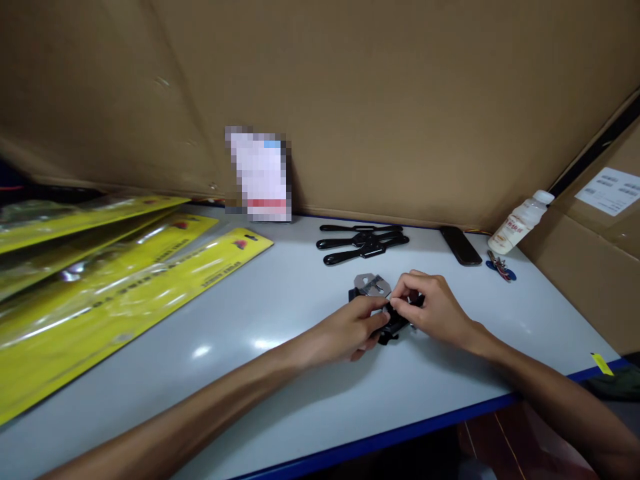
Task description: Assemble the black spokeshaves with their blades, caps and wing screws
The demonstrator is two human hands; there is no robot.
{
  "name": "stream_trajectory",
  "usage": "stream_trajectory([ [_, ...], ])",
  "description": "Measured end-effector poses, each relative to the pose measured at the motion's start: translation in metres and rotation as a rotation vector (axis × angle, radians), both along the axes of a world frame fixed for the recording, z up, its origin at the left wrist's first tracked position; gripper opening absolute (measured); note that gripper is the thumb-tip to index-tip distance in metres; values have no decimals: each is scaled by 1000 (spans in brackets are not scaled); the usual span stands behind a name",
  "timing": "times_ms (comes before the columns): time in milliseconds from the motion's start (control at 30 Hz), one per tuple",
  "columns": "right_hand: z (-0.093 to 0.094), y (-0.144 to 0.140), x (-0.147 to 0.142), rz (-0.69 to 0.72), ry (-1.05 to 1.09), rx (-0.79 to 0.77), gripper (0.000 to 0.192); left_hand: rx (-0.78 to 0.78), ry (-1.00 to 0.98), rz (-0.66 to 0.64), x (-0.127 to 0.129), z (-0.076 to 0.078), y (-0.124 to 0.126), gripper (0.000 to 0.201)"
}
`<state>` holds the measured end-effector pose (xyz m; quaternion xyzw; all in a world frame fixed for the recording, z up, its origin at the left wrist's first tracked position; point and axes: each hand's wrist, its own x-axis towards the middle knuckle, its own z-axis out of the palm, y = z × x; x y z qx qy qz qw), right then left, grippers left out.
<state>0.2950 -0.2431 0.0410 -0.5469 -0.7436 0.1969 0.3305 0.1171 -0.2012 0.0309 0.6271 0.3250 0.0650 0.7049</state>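
Note:
My left hand (354, 328) and my right hand (434, 308) meet over a small black plastic part (395, 325) on the white table (280, 320). Both grip it, fingertips pinched together at its top. A flat silver metal piece (371, 285) lies just behind the black part, touching or close to it. Farther back lies a pile of black handle-shaped parts (364, 243).
Yellow packaging cards in clear plastic (110, 280) fan out at the left. A blurred white card (262, 175) leans on the cardboard wall. At the right back lie a black phone (460, 245), a white drink bottle (520, 221) and keys (500, 267). Cardboard boxes (595, 253) stand right.

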Motion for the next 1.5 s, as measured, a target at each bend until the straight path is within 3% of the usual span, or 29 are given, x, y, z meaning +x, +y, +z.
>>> stream_trajectory([
  [133,1,3,4,38,111,-137,9,-14,-13,1,1,0,1,30],
  [300,3,8,10,55,-78,73,19,-37,-14,14,0,-3,3,25],
  [633,-3,3,5,122,-281,201,22,-52,-2,26,0,-3,3,20],
  [1067,-7,6,6,86,-302,170,21,-49,-1,11,-1,-2,3,26],
  [1200,-5,7,7,94,-312,215,21,-61,19,22,-1,0,3,18],
  [1500,2,5,10,243,-201,330,13,-65,46,10,-2,3,4,14],
])
